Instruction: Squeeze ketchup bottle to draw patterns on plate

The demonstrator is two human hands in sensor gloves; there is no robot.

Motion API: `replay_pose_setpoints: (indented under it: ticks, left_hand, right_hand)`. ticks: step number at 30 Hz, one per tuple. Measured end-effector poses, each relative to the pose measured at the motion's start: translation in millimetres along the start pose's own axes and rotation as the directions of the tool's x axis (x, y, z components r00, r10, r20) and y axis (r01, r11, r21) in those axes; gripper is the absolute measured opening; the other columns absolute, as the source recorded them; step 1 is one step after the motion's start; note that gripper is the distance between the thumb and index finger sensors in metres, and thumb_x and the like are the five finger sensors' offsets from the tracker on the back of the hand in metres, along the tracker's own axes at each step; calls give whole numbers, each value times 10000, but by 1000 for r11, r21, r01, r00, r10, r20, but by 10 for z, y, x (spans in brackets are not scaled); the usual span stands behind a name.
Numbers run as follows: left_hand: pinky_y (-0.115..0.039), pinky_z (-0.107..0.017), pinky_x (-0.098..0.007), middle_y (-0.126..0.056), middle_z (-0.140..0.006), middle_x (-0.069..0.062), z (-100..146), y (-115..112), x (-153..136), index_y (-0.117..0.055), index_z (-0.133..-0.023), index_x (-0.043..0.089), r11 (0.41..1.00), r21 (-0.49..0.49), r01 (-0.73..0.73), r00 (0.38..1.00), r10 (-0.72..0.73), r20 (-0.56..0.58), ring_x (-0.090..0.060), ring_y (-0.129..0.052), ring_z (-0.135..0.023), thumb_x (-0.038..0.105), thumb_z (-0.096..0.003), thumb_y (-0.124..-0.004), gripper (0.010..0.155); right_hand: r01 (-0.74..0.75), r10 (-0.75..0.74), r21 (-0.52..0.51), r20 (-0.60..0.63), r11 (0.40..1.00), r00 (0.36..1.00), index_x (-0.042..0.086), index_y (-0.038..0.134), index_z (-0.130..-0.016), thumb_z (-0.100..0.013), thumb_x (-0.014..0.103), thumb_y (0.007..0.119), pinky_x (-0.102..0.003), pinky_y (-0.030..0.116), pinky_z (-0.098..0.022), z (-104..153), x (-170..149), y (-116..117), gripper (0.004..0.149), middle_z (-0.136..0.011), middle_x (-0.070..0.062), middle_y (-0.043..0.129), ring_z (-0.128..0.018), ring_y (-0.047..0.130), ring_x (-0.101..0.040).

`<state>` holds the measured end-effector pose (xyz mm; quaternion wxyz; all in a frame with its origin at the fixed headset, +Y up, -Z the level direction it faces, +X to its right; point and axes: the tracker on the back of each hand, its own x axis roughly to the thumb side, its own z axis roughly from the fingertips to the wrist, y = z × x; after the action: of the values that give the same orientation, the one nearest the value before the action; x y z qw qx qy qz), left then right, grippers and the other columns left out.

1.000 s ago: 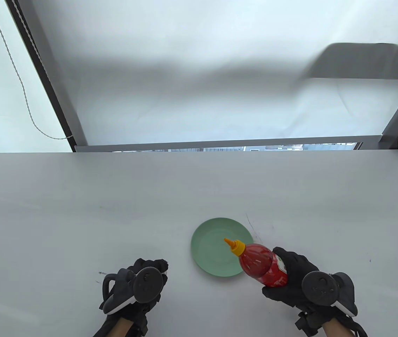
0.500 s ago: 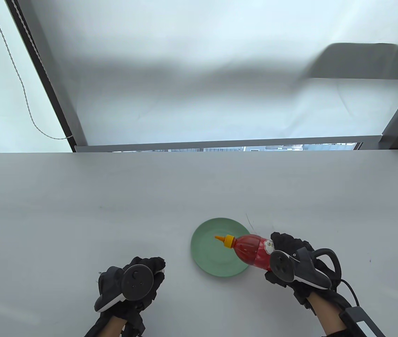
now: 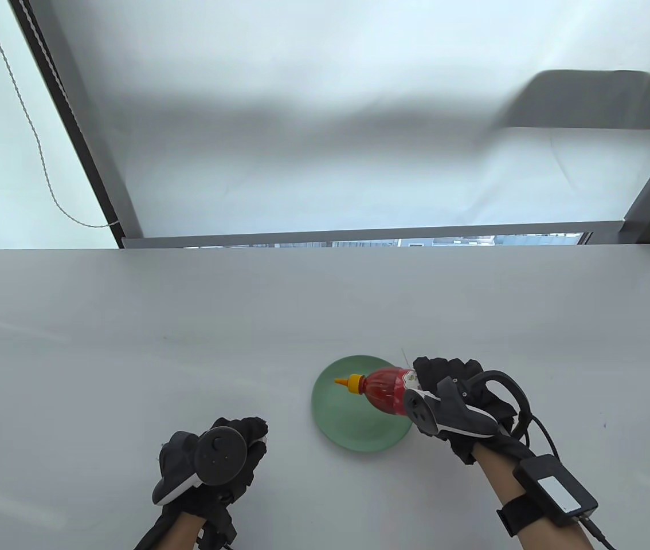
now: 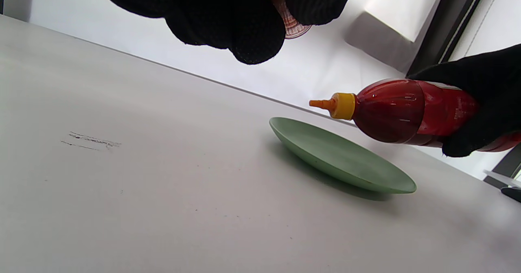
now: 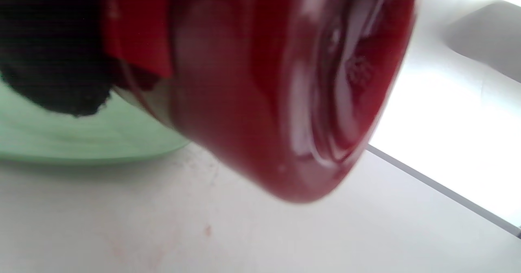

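My right hand (image 3: 445,389) grips the red ketchup bottle (image 3: 385,391) around its body. The bottle lies almost level above the green plate (image 3: 348,427), with its orange nozzle pointing left over the plate's far left part. In the left wrist view the bottle (image 4: 399,110) hangs clear above the plate (image 4: 338,155). I see no ketchup on the plate. The right wrist view is filled by the bottle's base (image 5: 264,102). My left hand (image 3: 239,444) rests on the table left of the plate, fingers (image 4: 228,16) curled around a small clear cap (image 4: 294,27).
The white table (image 3: 130,344) carries faint scuff marks (image 4: 91,139) near my left hand. A window frame (image 3: 359,235) runs along the table's far edge. A black sensor box (image 3: 557,487) is strapped to my right forearm.
My right hand has rolled over and moved up and left, tipping the bottle from slanted to almost level, its nozzle sweeping left across the plate. My left hand has barely shifted.
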<state>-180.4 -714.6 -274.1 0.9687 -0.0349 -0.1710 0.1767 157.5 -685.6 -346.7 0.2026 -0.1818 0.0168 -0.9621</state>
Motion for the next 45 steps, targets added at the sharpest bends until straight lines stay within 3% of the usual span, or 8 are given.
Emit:
replay_pose_setpoints:
  ticks: [30,45]
  left_hand:
    - [-716,-585,-577,-876,-917,-141,-13,6,-38,-620,-978,150,1000,4,-24,1000,24,-19,-396,-831,-802,295,-571,-752,451]
    - [-716,-584,-577,-877,-916,-141,-11,7,-49,-619,-978,151,1000,7,-25,1000,25,-18,-396,-830,-803,295,-571,-750,451]
  right_hand:
    - [6,-6,-4,-19,1000,1000,170,551,-1152,-396,672,983,-599,734,-720,-63,137,-70,1005,-1057,-151,802,-906,892,-345]
    - [50,-50,-6,-22,999,998,210,575,-1141,-385,669,978,-590,739,-719,25,199,-57,972,-1053,-132,817,-905,901,-331]
